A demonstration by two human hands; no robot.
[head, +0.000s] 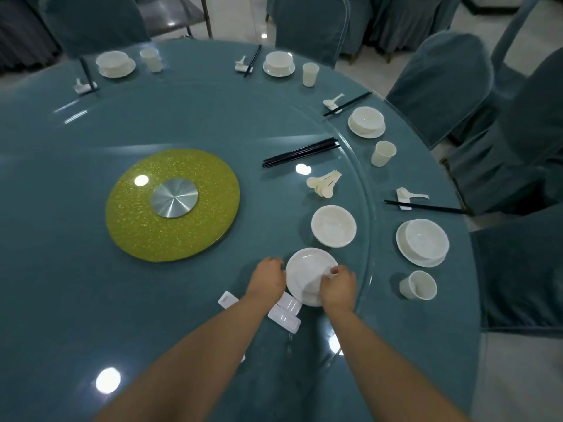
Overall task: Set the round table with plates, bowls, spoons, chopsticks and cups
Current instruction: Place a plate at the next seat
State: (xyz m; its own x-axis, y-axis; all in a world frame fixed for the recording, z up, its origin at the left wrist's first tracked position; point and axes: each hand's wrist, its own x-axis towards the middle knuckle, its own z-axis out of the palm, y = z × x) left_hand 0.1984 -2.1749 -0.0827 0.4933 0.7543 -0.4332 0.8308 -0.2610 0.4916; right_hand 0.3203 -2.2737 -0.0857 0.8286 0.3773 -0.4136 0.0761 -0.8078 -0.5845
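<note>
A stack of white plates [306, 274] sits on the glass turntable near me. My left hand [268, 277] grips its left rim and my right hand [338, 286] pinches its right rim. Just beyond stands a stack of white bowls [333, 226]. Farther off lie a pile of white spoons [323, 183] and a bundle of black chopsticks [300, 152]. White chopstick rests [285, 315] lie under my left wrist. Around the table's far and right edge, several places are laid, such as a bowl on a plate [423, 242] with a cup [419, 285].
A yellow-green disc with a metal hub [173, 204] marks the centre of the round teal table [76, 300]. Teal-covered chairs [441, 86] ring the table on the far and right sides. The glass turntable's rim [370, 239] curves between the stacks and the laid places.
</note>
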